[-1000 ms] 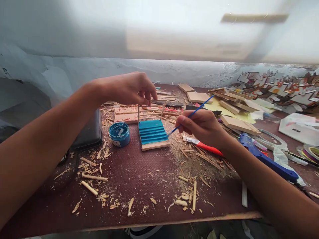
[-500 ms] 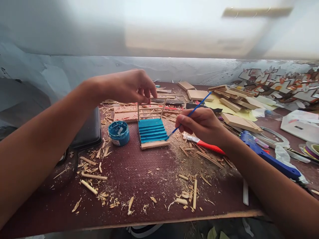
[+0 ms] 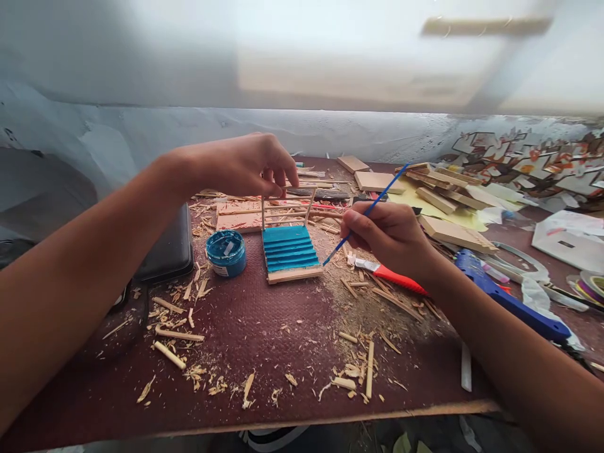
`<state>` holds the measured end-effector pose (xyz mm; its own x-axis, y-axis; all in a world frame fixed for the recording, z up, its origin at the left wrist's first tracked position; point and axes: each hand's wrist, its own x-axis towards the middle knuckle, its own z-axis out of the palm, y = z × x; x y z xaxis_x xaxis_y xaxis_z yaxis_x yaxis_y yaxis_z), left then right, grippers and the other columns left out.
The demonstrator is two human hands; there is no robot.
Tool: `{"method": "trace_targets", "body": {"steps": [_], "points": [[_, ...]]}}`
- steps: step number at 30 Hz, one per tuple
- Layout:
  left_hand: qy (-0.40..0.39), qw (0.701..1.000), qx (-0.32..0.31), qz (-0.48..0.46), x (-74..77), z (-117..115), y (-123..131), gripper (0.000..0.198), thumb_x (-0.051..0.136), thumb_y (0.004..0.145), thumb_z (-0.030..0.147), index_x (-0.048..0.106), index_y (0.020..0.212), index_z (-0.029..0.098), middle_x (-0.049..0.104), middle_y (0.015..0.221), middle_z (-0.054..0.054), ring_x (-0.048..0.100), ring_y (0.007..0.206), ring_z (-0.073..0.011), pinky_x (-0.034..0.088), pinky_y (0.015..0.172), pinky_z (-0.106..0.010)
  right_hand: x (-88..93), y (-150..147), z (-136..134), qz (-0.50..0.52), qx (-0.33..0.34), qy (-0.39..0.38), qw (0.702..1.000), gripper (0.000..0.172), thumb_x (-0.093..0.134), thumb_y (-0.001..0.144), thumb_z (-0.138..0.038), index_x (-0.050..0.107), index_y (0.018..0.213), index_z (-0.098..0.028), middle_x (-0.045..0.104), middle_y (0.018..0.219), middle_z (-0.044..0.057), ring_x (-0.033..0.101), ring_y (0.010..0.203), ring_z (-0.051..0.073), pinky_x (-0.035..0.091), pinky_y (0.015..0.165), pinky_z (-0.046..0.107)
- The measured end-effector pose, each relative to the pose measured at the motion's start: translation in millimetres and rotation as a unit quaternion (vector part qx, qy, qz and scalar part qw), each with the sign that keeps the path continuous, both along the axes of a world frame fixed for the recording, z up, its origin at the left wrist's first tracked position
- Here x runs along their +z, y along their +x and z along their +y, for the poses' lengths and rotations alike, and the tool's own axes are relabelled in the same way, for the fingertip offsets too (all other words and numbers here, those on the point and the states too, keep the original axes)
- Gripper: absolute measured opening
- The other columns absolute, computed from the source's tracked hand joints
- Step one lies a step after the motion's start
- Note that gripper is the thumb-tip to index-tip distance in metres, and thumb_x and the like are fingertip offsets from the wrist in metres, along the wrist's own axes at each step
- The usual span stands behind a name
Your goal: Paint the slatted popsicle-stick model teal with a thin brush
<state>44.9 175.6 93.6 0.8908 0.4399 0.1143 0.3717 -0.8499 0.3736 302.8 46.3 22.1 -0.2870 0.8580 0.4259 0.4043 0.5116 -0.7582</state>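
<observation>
Littered board [image 3: 264, 340] — left hand [image 3: 245, 165] pinches stick model [image 3: 289, 248], right hand [image 3: 389, 234] grips brush [image 3: 365, 212].

Stick model [image 3: 289, 250]: blue-painted ribbed slope, bare wooden base edge, upright posts behind. Paintbrush [image 3: 368, 211]: thin, blue, tilted, tip beside the model's right edge.

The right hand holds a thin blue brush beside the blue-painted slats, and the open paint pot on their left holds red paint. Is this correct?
Not quite. In the head view the paint pot holds blue paint, not red. The right hand does hold the brush beside the slats.
</observation>
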Motion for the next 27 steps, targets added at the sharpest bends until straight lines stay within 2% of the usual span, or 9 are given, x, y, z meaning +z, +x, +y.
{"method": "trace_targets", "body": {"steps": [5, 10, 14, 18, 22, 27], "points": [[-0.002, 1.000, -0.003, -0.001, 0.5, -0.1, 0.6, 0.042, 0.068, 0.084, 0.037, 0.080, 0.118, 0.016, 0.082, 0.094, -0.005, 0.072, 0.082, -0.0184, 0.047, 0.067, -0.025, -4.2, -3.5, -2.5, -0.054, -0.001, 0.028, 0.998, 0.048, 0.059, 0.106, -0.056, 0.063, 0.073, -0.021, 0.051, 0.062, -0.003, 0.045, 0.054, 0.010, 0.034, 0.047, 0.031], [-0.007, 1.000, 0.002, 0.000, 0.3, -1.1, 0.9, 0.041, 0.069, 0.082, 0.036, 0.080, 0.117, 0.017, 0.082, 0.094, -0.004, 0.071, 0.081, -0.0180, 0.045, 0.067, -0.025, -4.2, -7.3, -5.3, -0.058, -0.008, 0.028, 0.998, 0.040, 0.061, 0.106, -0.047, 0.068, 0.077, -0.021, 0.059, 0.063, -0.001, 0.049, 0.056, 0.010, 0.037, 0.051, 0.031], [-0.006, 1.000, -0.004, -0.010, -0.8, 0.9, 0.7, 0.040, 0.069, 0.082, 0.035, 0.081, 0.115, 0.017, 0.082, 0.093, -0.004, 0.071, 0.082, -0.0167, 0.045, 0.067, -0.023, -5.0, -9.4, -6.2, -0.003, -0.004, 0.012, 1.000, 0.041, 0.065, 0.103, -0.054, 0.073, 0.080, -0.021, 0.063, 0.065, 0.000, 0.053, 0.058, 0.012, 0.040, 0.051, 0.031], [-0.021, 1.000, 0.002, -0.017, -1.5, 0.4, 0.7, 0.043, 0.070, 0.080, 0.037, 0.081, 0.115, 0.015, 0.081, 0.092, -0.007, 0.072, 0.083, -0.0194, 0.047, 0.066, -0.026, -5.3, -10.4, -6.9, 0.084, -0.018, 0.026, 0.996, 0.038, 0.070, 0.100, -0.056, 0.075, 0.081, -0.023, 0.062, 0.066, 0.001, 0.054, 0.058, 0.012, 0.038, 0.048, 0.030], [-0.044, 0.998, 0.000, -0.033, -1.0, -0.5, -0.2, 0.041, 0.071, 0.081, 0.034, 0.079, 0.115, 0.013, 0.079, 0.090, -0.008, 0.071, 0.080, -0.0182, 0.049, 0.066, -0.027, -4.1, -11.2, -6.8, 0.104, -0.034, 0.034, 0.993, 0.034, 0.072, 0.100, -0.053, 0.074, 0.087, -0.022, 0.063, 0.063, -0.001, 0.047, 0.048, 0.009, 0.033, 0.041, 0.028], [-0.048, 0.998, -0.006, -0.040, 2.5, 0.5, -3.2, 0.043, 0.070, 0.082, 0.026, 0.077, 0.121, 0.011, 0.077, 0.093, -0.010, 0.070, 0.082, -0.0179, 0.048, 0.066, -0.027, 2.0, -16.9, -3.7, 0.118, -0.037, 0.054, 0.991, 0.028, 0.078, 0.097, -0.048, 0.069, 0.088, -0.023, 0.069, 0.067, 0.000, 0.054, 0.045, 0.009, 0.041, 0.039, 0.026]]}}
